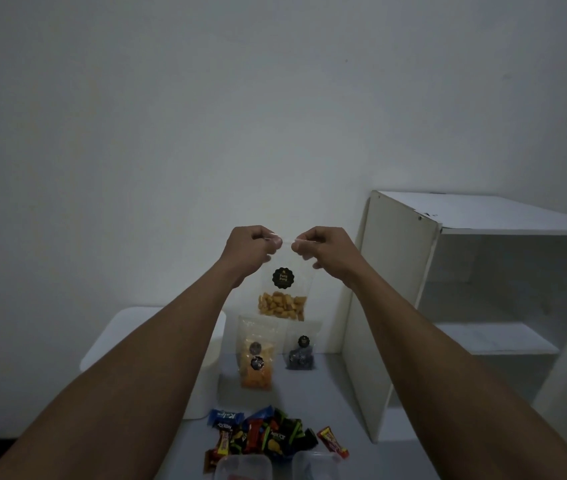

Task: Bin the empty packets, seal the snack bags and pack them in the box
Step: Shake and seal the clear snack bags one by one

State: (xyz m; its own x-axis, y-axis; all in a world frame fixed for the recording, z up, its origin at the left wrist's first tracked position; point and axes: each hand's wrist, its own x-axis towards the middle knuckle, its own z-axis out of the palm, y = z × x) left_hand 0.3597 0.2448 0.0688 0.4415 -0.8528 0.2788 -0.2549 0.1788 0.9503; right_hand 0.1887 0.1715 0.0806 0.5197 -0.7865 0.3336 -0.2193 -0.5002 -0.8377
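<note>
- Left hand [250,247] and right hand [320,249] each pinch the top edge of a clear bag [283,299], held up in the air, with yellow snacks at its bottom.
- On the table [327,393] at its 6 o'clock: orange bag [256,355], with dark bag [301,351] at that one's 3 o'clock.
- Wrappers [268,434] piled at 6 o'clock of both.
- Shelf [482,271] at 3 o'clock.

One wide-angle camera on the person's head faces the plain white wall [171,116], tilted down over the pale grey tabletop [309,393], near the raised clear plastic snack bag [284,289].
</note>
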